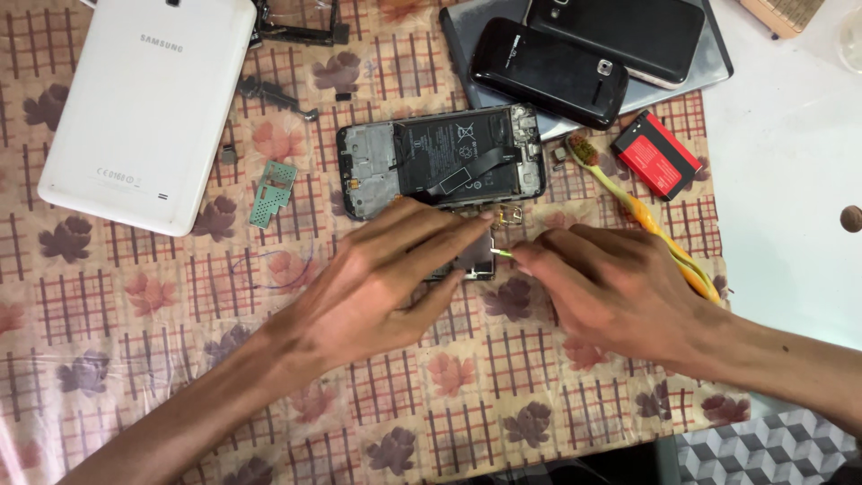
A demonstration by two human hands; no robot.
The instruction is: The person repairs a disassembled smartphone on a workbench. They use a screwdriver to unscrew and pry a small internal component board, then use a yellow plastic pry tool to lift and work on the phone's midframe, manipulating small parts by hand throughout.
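The left hand (377, 287) pins a small dark part (476, 259) flat with fingers together, steadying it. The right hand (611, 287) pinches a thin tool (503, 254), tip against it, beside the opened phone (440, 162).

White tablet (144, 103), back up, upper left, bearing small grey markings. Opened phone (442, 162), centre: black rectangular battery label (449, 148) (white symbols). Red-and-black rectangular battery (656, 153), right, possibly labelled. No lit screens visible.
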